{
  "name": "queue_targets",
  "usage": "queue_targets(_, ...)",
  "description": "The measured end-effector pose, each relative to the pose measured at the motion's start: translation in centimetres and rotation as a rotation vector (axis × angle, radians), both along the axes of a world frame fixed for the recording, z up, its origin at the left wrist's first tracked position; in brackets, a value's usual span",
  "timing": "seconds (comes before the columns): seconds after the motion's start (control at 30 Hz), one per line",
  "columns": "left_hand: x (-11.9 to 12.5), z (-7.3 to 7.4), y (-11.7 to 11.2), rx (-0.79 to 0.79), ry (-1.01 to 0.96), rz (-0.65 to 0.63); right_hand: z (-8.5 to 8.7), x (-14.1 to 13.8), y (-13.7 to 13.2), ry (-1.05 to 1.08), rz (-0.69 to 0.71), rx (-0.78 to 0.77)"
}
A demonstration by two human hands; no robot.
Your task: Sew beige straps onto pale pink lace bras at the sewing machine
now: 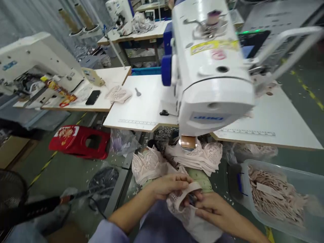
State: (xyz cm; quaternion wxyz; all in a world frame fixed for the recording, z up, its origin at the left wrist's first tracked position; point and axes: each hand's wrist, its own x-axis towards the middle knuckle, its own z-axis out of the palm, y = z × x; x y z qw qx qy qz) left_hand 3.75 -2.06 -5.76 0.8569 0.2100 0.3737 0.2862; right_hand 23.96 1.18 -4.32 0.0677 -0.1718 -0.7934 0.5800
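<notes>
Over my lap, a pale pink lace bra [194,222] is held between both hands, and a narrow band of it loops up in front of my fingers. My left hand [168,185] pinches the upper end of that band. My right hand [217,207] grips the bra lower on the right, fingers curled. A small dark, shiny item between the hands is too hidden to name. Just beyond, stacked lace bras [196,157] and another lace piece [149,165] lie below the head of a white JUKI sewing machine [215,98].
A clear plastic bin [278,165] of pale straps stands at right. On the left floor sits a red stool [81,141], with a fan [12,189] nearer me. The white table [136,101] holds a lace piece; a phone [93,97] lies farther left near another machine [40,67].
</notes>
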Motion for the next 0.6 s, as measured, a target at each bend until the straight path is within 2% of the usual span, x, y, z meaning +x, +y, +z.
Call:
queue_targets(0.07, -0.8, 0.5, -0.1, -0.039, -0.025, 0.003, -0.1, 0.4, 0.4, -0.002, -0.02, 0.027)
queue_targets(0.13, -2.2, 1.0, 0.0, -0.025, 0.025, 0.117, 0.1, 0.4, 0.7, 0.0, -0.025, 0.045)
queue_targets(0.23, -5.4, 2.0, 0.9, 0.051, 0.125, 0.483, -0.1, 0.2, 1.4, -0.082, -0.099, 0.078)
queue_targets(0.37, -12.0, 4.1, 2.4, 0.145, 0.245, 0.968, -1.1, 0.7, 3.5, -0.222, -0.205, 0.182)
queue_targets(0.5, -18.7, 6.2, 2.8, 0.231, 0.339, 1.204, -1.5, 1.9, 5.7, -0.272, -0.213, 0.167)
queue_targets(0.6, -22.6, 6.6, 2.2, 0.324, 0.49, 1.255, -1.5, 3.0, 6.8, -0.315, -0.302, 0.042)
